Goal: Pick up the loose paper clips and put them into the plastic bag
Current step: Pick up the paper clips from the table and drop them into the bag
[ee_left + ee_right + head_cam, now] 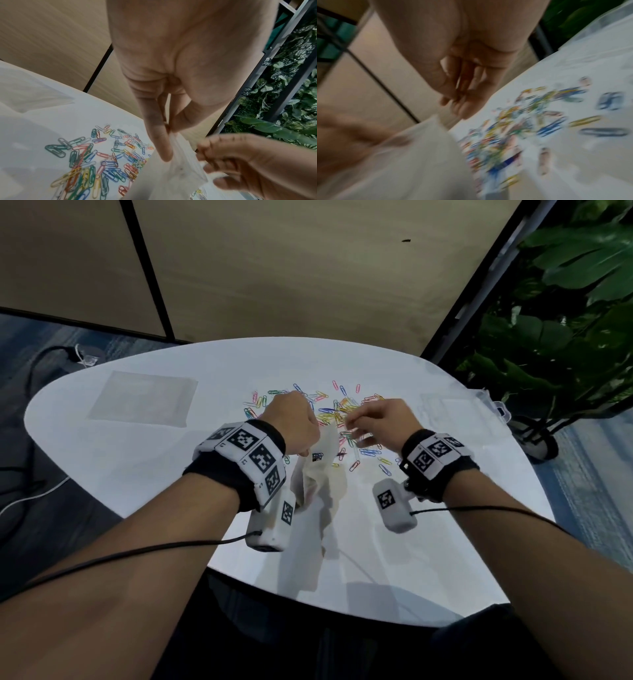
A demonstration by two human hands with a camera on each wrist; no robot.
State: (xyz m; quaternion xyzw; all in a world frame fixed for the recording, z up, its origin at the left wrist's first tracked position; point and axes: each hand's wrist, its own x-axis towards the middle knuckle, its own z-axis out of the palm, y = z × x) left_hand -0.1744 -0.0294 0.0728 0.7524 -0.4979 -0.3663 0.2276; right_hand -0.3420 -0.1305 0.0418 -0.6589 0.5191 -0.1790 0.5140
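Step in hand looks like opening the bag, not loading yet. L hand (294, 422) pinches the top edge of the plastic bag (320, 481) btwn thumb and forefinger; left wrist view shows that pinch clearly, bag hanging down from it toward the table (137, 474). R hand (380, 422) is at the bag mouth at approx 3 o'clock from the L hand, fingers curled. In the left wrist view its fingertips (202, 155) touch the bag's top strip, but whether they actually grip it or hold clips I can't tell; right wrist view is motion-blurred, no help. Paper clips (339, 412) lie loose in a coloured pile at 12 o'clock from the hands, spilling round to 4 o'clock under the R hand. Can't see any inside the bag, so I'd say task is barely started. Second clear bag (144, 398) lies flat at 10 o'clock, well apart; clear lidded box (493, 405) at 2 o'clock by the table edge. Next move, IMO: get the two lips apart, L hand holding one lip so the mouth gapes, then R hand goes to the pile for a pinch of clips. Risk: thin film collapses shut and clips miss the mouth.
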